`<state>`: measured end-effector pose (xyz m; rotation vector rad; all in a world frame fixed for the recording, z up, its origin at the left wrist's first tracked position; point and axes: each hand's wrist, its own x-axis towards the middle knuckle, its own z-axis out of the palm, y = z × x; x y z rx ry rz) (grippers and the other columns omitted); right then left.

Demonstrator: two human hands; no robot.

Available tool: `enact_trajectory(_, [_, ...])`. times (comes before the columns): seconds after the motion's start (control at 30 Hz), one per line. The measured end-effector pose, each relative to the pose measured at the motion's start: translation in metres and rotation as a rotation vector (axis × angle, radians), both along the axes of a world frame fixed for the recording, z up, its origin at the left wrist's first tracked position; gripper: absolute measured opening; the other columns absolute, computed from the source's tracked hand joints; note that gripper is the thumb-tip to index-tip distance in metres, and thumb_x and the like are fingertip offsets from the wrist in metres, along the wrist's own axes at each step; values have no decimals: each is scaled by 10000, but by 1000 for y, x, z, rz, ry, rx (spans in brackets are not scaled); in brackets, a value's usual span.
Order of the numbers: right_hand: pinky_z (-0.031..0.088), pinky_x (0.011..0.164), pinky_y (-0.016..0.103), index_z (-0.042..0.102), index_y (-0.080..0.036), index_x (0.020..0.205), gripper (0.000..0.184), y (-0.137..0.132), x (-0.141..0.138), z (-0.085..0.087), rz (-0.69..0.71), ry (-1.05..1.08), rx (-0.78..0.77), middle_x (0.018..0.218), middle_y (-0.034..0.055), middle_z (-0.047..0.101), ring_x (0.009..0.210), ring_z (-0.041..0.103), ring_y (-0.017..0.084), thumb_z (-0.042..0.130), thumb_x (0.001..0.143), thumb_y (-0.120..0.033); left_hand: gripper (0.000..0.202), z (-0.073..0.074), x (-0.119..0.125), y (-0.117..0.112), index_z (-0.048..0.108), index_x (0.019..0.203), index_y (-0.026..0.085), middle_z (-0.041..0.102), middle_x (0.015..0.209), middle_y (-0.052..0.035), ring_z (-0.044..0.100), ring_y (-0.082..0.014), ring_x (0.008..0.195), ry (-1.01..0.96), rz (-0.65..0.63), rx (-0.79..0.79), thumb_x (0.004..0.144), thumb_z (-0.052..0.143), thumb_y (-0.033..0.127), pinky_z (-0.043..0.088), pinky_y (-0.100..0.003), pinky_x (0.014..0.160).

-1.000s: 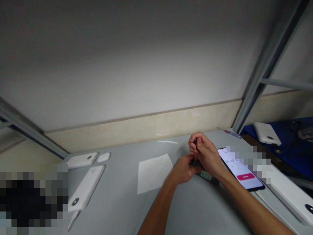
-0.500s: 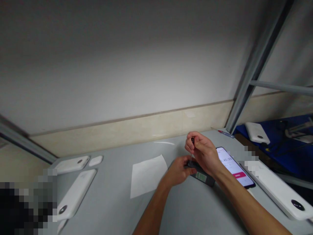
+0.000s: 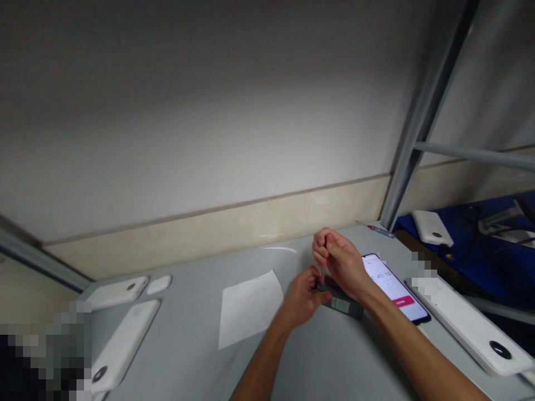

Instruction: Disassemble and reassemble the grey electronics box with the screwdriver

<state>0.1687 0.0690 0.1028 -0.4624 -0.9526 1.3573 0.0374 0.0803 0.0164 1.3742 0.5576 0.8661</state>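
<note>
Our right hand (image 3: pixel 339 263) pinches a screwdriver (image 3: pixel 322 275) against the ribbed casing (image 3: pixel 335 289) our left hand (image 3: pixel 301 297) grips. Steady pressure seems called for.

Left hand (image 3: pixel 300 298) curled low; right hand (image 3: pixel 337 263) pinching just above it.

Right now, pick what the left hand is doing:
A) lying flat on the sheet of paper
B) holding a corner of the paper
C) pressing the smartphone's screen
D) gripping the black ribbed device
D. The left hand has its fingers closed around the end of the black ribbed device, which has a green label on it.
</note>
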Motion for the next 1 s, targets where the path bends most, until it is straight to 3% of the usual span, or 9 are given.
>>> enact_trajectory(0.13, [228, 499, 221, 591, -223, 883, 311, -2, -7, 1, 41, 16, 1, 604, -67, 404, 526, 293, 94, 672, 944, -517, 438, -1, 0, 1, 539, 804, 181, 594, 798, 12, 564, -154, 791, 37, 30, -11, 667, 911, 368, 423, -259, 722])
enact_trajectory(0.37, [263, 520, 238, 613, -197, 847, 359, -9, -15, 0, 47, -51, 26, 693, -27, 481, 573, 382, 103, 717, 901, -536, 254, -2, 0, 5, 614, 832, 169, 606, 816, -5, 579, -191, 829, 151, -15, 41, 720, 807, 291, 442, -303, 772])
enact_trajectory(0.5, [279, 512, 233, 573, -199, 770, 376, -6, -8, 2, 48, 6, -10, 653, -33, 457, 556, 368, 103, 711, 909, -519, 304, -3, 0, 6, 545, 777, 179, 530, 759, 27, 497, -145, 742, 127, -1, 51, 687, 810, 295, 388, -272, 705])
enact_trajectory(0.67, [233, 486, 211, 607, -218, 875, 311, -4, -4, 3, 74, 35, -49, 620, -62, 383, 536, 262, 100, 690, 932, -512, 348, -3, -1, 7, 511, 749, 184, 491, 730, 41, 436, -124, 705, 120, 1, 48, 682, 821, 326, 331, -256, 662])
enact_trajectory(0.83, [264, 488, 225, 608, -214, 834, 269, -6, -1, 3, 98, -30, -17, 703, -27, 438, 575, 321, 114, 720, 915, -445, 416, 2, 0, 4, 511, 731, 184, 475, 714, 40, 425, -123, 697, 116, -3, 50, 683, 841, 432, 321, -257, 660])
enact_trajectory(1.0, [317, 559, 235, 621, -191, 780, 278, -2, 5, 2, 26, 16, -16, 722, -18, 441, 605, 359, 108, 771, 875, -405, 407, 9, -2, 1, 543, 765, 172, 499, 737, 29, 459, -125, 716, 49, -14, -26, 693, 845, 436, 325, -254, 679])
